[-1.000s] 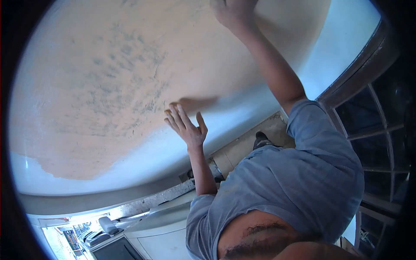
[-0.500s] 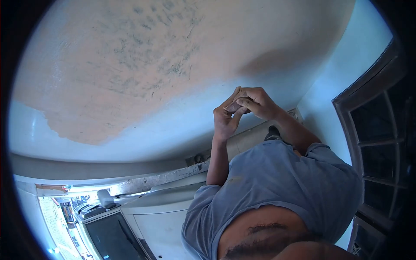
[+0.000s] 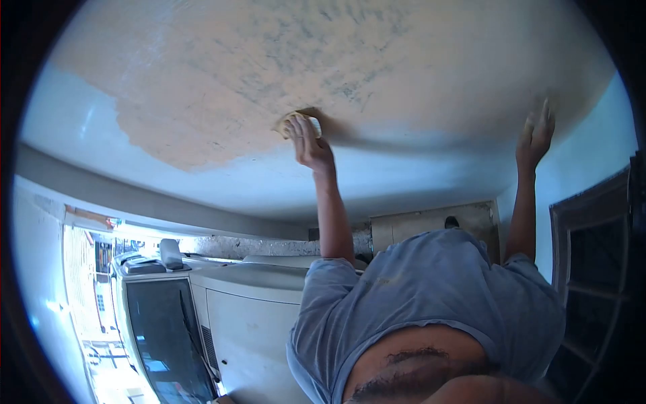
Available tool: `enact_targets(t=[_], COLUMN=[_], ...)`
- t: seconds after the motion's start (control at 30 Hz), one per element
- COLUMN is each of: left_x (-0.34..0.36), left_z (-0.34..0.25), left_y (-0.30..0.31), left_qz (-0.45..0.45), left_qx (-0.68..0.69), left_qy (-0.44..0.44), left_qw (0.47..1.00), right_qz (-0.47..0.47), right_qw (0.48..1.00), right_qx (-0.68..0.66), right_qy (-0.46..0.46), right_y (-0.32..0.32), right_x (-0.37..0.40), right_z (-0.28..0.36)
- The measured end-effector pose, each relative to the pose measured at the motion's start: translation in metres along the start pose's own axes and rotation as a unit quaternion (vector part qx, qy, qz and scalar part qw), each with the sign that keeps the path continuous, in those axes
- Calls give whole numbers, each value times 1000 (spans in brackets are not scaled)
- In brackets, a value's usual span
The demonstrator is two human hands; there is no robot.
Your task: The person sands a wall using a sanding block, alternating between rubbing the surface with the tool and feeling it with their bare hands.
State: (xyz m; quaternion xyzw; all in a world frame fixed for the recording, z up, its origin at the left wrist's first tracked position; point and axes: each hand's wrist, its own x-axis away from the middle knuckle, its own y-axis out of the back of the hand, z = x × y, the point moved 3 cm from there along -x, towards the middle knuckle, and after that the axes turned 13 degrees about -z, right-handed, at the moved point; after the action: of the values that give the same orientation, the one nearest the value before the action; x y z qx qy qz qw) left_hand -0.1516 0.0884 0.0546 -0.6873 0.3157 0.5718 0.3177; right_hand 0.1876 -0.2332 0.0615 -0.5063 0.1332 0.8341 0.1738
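My left hand [image 3: 311, 149] presses a folded piece of sandpaper [image 3: 315, 126] against the wall [image 3: 222, 128]. The piece has a tan face and a pale edge, and my fingers lie over it, hiding much of it. It sits near the lower border of a peach-brown patch with dark greenish smudges. Off to the right, my right hand [image 3: 535, 138] is raised at the wall, fingers stretched upward, slightly blurred and holding nothing.
A dark-framed paned window [image 3: 595, 262] stands at the right. Below the wall on the left is a white vehicle [image 3: 252, 323] with a dark windshield. A ledge [image 3: 134, 202] runs along the wall's foot. One dark shoe [image 3: 451, 222] shows on the floor.
My hands, together around the folded piece before, have parted. The left has carried it left onto the wall; the right has moved right, its fingers now stretched out.
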Motion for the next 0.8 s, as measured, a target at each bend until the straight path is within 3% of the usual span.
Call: enact_targets(t=[0.03,0.1,0.17,0.23,0.33,0.4,0.43,0.5,0.53,0.57,0.63,0.67,0.7,0.77,0.8], left_x=[3,-39,-134,-225,-241,-147,-77,4,-12,-33,-124,-179,-232,-240,-211], left_z=[1,-2,2,5,7,19,37,7,15,25,34,37,50,76,76], left_y=[-6,-12,-18,-15,-20,-20,-23,-15,-21,-26,-23,-23,-17,-23,-18], left_qz=[-8,-54,-99,-67,-101,-52,-27,-10,-19,35,-45,-67,-81,-86,-102], left_qx=[-2,9,-16,-22,28,-12,55,56,59,23,37,-75,-37,-42,-59], left_qy=[26,-3,-69,-61,-119,-121,-55,-47,-53,-70,-136,-101,-98,-83,-115], left_qw=[1000,998,993,996,987,991,997,997,997,997,989,990,991,992,986], right_qz=[23,39,9,27,14,33,52,81,112,108,97,96,80,61,47], right_qw=[1000,998,998,999,1000,998,992,990,989,990,989,988,993,995,994], right_qx=[4,-3,-3,-13,7,-53,-102,-89,-65,-70,-85,-94,-85,-80,-87], right_qy=[-20,-47,-58,-34,7,-22,-60,-73,-70,-62,-78,-82,-32,15,42], right_y=[1,0,-4,-7,-15,-22,-28,-32,-38,-41,-49,-55,-54,-67,-73], right_x=[9,26,26,16,3,14,26,60,69,74,77,73,60,53,57], right_z=[-5,-21,-34,-37,-40,-50,-53,-55,-56,-57,-52,-44,-24,10,26])
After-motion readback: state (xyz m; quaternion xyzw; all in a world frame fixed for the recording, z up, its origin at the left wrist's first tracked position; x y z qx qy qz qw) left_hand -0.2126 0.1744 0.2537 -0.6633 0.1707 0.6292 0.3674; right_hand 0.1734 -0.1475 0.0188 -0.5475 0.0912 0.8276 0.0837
